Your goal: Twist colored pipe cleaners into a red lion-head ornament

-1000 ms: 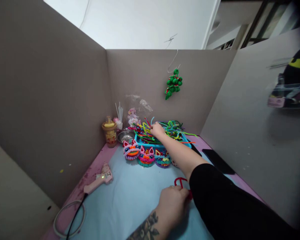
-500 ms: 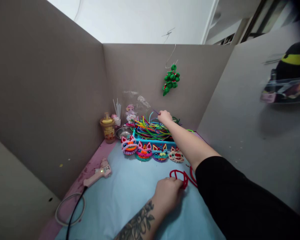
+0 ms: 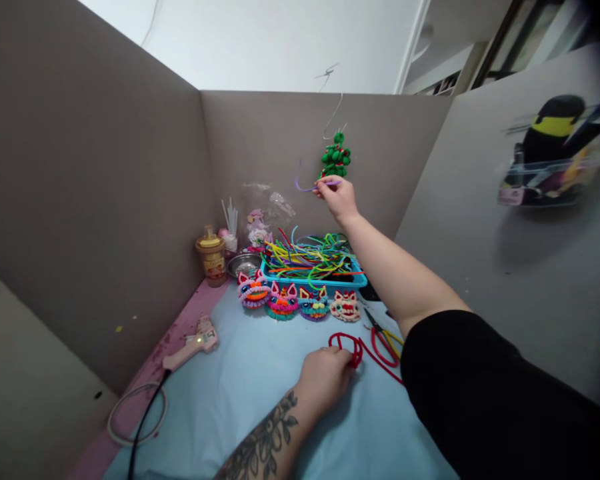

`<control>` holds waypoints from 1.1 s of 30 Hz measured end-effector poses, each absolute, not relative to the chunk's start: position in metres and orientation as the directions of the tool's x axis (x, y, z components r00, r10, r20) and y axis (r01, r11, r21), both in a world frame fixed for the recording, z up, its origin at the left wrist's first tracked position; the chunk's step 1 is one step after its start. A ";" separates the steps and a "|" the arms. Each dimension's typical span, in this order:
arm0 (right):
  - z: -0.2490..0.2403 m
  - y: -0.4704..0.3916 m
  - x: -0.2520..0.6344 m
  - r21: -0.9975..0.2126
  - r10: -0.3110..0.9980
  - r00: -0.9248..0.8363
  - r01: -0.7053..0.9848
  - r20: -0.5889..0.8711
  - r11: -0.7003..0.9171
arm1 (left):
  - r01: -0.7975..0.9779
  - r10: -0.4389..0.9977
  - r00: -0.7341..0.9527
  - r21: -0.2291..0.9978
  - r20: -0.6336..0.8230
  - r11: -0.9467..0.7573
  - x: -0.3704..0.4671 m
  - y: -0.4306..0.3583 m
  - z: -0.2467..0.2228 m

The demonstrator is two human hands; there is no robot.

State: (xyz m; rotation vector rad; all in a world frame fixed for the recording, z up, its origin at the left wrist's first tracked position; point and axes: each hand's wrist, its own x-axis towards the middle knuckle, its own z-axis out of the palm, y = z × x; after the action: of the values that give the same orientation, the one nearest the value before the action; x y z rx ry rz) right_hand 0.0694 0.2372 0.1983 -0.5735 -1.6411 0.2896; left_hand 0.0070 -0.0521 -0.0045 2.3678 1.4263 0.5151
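Observation:
My right hand (image 3: 337, 198) is raised above the blue basket (image 3: 325, 285), pinching a bent purple pipe cleaner (image 3: 307, 189). Several pipe cleaners (image 3: 300, 257) of many colours lie heaped in the basket. Low over the blue cloth, my left hand (image 3: 327, 375) is closed on a red pipe cleaner piece (image 3: 355, 347) bent into an open round frame; its fingertips are partly hidden. A loose red strand (image 3: 380, 363) runs right from near it. Several colourful lion-like heads (image 3: 283, 302) stand in a row before the basket.
Scissors (image 3: 383, 337) lie by my right forearm. At left are a pink glue gun (image 3: 193, 347) with a black cord, a lidded cup (image 3: 213, 259) and a metal bowl (image 3: 244, 265). A green ornament (image 3: 336, 157) hangs at the back panel; a pouch (image 3: 543, 183) hangs on the right panel.
My right hand has risen from the basket, drawing the purple pipe cleaner up and clear. The scissors have come into sight. My left hand keeps its hold on the red piece.

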 end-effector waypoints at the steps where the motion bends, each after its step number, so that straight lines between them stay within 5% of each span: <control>1: 0.207 0.225 0.072 -0.435 0.466 -0.100 0.233 0.879 0.870 | 0.774 0.895 0.425 0.458 0.137 -0.437 0.006 -0.052 -0.004; 7: 0.228 0.118 0.107 -0.028 0.266 -0.403 0.508 0.876 0.861 | 0.718 0.940 0.256 0.606 0.227 -0.342 0.005 -0.048 -0.008; 10: 0.209 0.074 0.131 0.114 0.371 -0.679 0.557 0.634 0.823 | 0.535 0.961 0.153 0.798 0.232 -0.278 0.007 -0.040 -0.015; 12: 0.187 0.052 0.148 0.123 0.540 -0.708 0.651 0.455 0.750 | 0.368 0.980 0.092 0.909 0.175 -0.196 0.008 -0.033 -0.020; 16: 0.126 0.021 0.173 0.053 0.689 -0.669 0.727 0.280 0.685 | 0.068 0.993 -0.036 0.992 0.109 -0.107 0.007 -0.018 -0.027; 23: 0.035 0.009 0.171 -0.376 0.666 -0.540 0.555 0.515 0.742 | 0.025 0.979 -0.165 0.993 0.120 -0.117 -0.002 -0.011 -0.029; 33: -0.007 0.007 0.162 -0.487 0.753 -0.309 0.610 0.580 0.625 | -0.115 0.996 -0.091 0.993 0.015 -0.026 -0.003 -0.015 -0.020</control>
State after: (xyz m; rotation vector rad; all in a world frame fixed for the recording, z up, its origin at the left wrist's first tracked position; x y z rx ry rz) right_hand 0.1625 0.0074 -0.0070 -1.0682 -2.0277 0.2225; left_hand -0.0025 -0.0146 -0.0199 1.0933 1.1780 1.3432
